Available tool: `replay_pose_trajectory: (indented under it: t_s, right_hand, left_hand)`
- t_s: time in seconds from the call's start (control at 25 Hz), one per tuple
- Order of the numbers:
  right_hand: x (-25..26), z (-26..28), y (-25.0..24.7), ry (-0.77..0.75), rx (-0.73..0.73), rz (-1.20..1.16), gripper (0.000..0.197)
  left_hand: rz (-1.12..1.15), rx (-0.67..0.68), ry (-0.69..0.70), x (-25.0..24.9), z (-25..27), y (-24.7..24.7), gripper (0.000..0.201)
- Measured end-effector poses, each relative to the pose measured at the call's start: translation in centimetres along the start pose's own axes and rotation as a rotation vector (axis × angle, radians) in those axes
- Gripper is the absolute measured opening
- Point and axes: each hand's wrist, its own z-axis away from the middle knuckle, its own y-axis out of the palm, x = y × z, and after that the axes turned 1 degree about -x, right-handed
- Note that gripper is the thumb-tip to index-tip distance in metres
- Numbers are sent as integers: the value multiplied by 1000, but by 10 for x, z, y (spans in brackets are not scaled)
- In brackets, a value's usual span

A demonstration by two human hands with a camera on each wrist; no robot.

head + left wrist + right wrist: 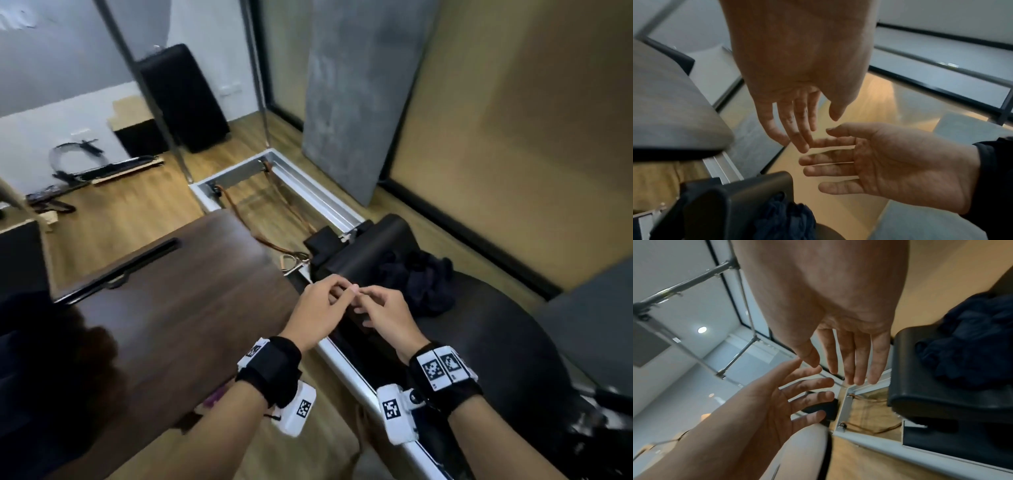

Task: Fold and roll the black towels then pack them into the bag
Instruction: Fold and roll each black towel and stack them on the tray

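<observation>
While both hands hover together, left hand [317,310] and right hand [387,313] have fingers loosely extended, fingertips touching, holding nothing; crumpled black towels [423,282] lie just beyond on black padded surface [486,329]; brown table [164,308] at left.

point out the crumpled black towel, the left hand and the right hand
black towel [426,284], head view, on the middle of the crumpled heap
left hand [317,310], head view, on the back of the hand
right hand [387,311], head view, on the back of the hand
</observation>
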Motion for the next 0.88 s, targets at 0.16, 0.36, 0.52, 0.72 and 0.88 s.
replay_pose_trajectory:
  t_s: [0.16, 0.36, 0.52, 0.72, 0.88]
  right_hand:
    - [-63, -60, -77, 208, -99, -33, 17]
    - [-142, -141, -142, 410, -58, 145, 19]
    - [-182, -199, -159, 390, 142, 395, 31]
    - [-205, -231, -149, 457, 229, 348, 54]
    - [-209, -237, -155, 399, -79, 96, 35]
  left_hand:
    - [-34, 119, -91, -4, -68, 83, 15]
    - [22, 185, -287, 13, -136, 149, 9]
    - [84, 249, -428, 31, -173, 189, 17]
    - [68, 259, -513, 42, -193, 202, 20]
    - [41, 226, -549, 43, -192, 204, 21]
